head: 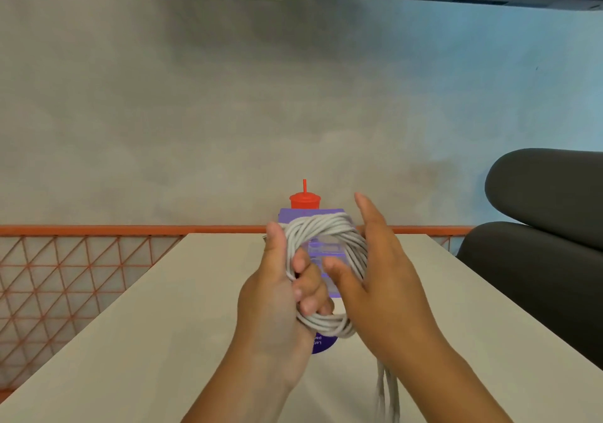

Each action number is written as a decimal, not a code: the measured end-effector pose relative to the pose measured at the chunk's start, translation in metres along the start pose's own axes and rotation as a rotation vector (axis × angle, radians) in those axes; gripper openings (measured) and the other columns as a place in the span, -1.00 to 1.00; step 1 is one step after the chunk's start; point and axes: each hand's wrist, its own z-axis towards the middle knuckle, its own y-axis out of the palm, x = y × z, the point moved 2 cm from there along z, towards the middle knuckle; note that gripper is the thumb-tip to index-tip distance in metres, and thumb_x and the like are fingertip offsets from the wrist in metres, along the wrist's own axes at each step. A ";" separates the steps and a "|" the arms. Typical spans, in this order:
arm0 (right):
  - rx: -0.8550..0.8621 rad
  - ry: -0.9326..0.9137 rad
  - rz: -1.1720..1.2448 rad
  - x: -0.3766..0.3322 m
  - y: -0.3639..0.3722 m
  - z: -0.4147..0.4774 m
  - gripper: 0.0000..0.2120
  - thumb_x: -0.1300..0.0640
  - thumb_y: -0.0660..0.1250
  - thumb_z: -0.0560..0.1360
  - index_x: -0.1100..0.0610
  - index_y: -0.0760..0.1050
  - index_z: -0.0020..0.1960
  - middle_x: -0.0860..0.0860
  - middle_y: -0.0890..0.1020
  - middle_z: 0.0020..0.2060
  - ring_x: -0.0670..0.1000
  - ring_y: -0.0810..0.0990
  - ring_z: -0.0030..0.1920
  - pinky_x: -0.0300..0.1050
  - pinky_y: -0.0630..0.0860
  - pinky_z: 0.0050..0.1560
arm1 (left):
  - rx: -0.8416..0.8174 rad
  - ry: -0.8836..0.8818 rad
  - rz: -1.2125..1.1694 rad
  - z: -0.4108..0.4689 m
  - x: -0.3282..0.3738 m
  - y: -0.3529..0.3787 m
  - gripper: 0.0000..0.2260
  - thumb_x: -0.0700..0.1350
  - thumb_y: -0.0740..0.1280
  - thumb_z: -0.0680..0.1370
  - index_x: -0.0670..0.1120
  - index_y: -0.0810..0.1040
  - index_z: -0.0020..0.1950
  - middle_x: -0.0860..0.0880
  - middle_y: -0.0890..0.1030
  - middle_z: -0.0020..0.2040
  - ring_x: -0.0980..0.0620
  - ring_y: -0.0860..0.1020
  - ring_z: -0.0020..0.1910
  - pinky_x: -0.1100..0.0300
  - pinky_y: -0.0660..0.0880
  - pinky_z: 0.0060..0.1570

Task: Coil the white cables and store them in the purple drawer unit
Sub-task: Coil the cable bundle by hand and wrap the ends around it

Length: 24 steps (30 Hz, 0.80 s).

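head view: we judge the step in hand to be winding the hanging tail [386,390] onto the coil [321,227]. to do it well, we would make the left hand [274,298] the fixed anchor and let the right hand [381,279] bring the tail up and round. each turn should lie beside the others at one width, without twist, so the bundle ends flat enough for a drawer. we would save a short end to wrap across the loops, or the coil may spring apart once released.

the left fingers [308,284] are curled through the coil's opening and clamped on its strands at nine o'clock, with the thumb upright on the outer side. the right hand is flat, its fingers straight and together, gripping nothing. its palm stands just beside the coil's three o'clock side.

the coil is held in the air above the tabletop [163,308], mid-view and facing us. it is a pale grey-white oval of many turns, uneven, with strands crossing at twelve o'clock. the tail drops from under the right hand toward five o'clock and leaves the frame.

the drawers [313,212], purple with clear fronts, stand on the tabletop behind the coil, partly seen through its opening. we cannot tell whether any drawer is open. a red cup [305,200] stands behind them at twelve o'clock.
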 end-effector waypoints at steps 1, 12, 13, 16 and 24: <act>-0.042 -0.008 -0.022 -0.002 -0.001 0.000 -0.24 0.10 0.27 0.52 -0.47 -0.23 0.26 -0.24 0.38 0.17 -0.22 0.42 0.00 -0.46 0.41 -0.08 | 0.001 0.028 0.045 -0.002 -0.001 0.002 -0.55 0.30 0.17 0.34 -0.07 0.27 -0.44 0.05 0.16 -0.62 0.12 0.14 -0.67 0.27 0.19 -0.55; -0.381 0.077 0.397 -0.009 -0.007 -0.003 -0.37 0.25 0.22 0.48 -0.43 0.17 0.24 -0.07 0.51 0.14 0.06 0.56 0.09 0.09 0.54 0.11 | 0.179 0.552 0.596 -0.004 0.017 -0.007 -0.51 0.38 0.06 0.26 -0.02 0.32 -0.55 0.05 0.31 -0.65 0.08 0.31 -0.66 0.31 0.29 -0.60; -0.379 0.074 0.427 -0.008 -0.007 -0.002 -0.36 0.24 0.22 0.47 -0.45 0.18 0.23 -0.09 0.51 0.15 0.05 0.55 0.11 0.10 0.53 0.13 | 0.190 0.589 0.615 -0.005 0.017 -0.007 -0.52 0.35 0.04 0.29 -0.03 0.30 -0.53 0.03 0.32 -0.65 0.09 0.32 -0.66 0.33 0.29 -0.61; -0.350 0.080 0.483 -0.006 -0.005 -0.002 -0.33 0.28 0.24 0.48 -0.49 0.21 0.20 -0.21 0.47 0.19 -0.02 0.53 0.16 0.08 0.52 0.17 | 0.190 0.623 0.632 -0.007 0.018 -0.004 -0.57 0.28 0.04 0.34 -0.03 0.30 -0.51 0.04 0.34 -0.67 0.17 0.32 -0.68 0.38 0.29 -0.62; -0.168 0.100 0.076 0.011 0.002 0.004 -0.42 0.21 0.19 0.56 -0.24 0.07 0.42 -0.23 0.46 0.17 -0.18 0.48 0.13 -0.30 0.46 0.10 | 0.192 0.324 0.727 0.016 0.012 -0.022 -0.58 0.20 0.17 0.52 -0.10 0.50 -0.32 -0.03 0.54 -0.49 -0.03 0.57 -0.42 0.14 0.55 -0.30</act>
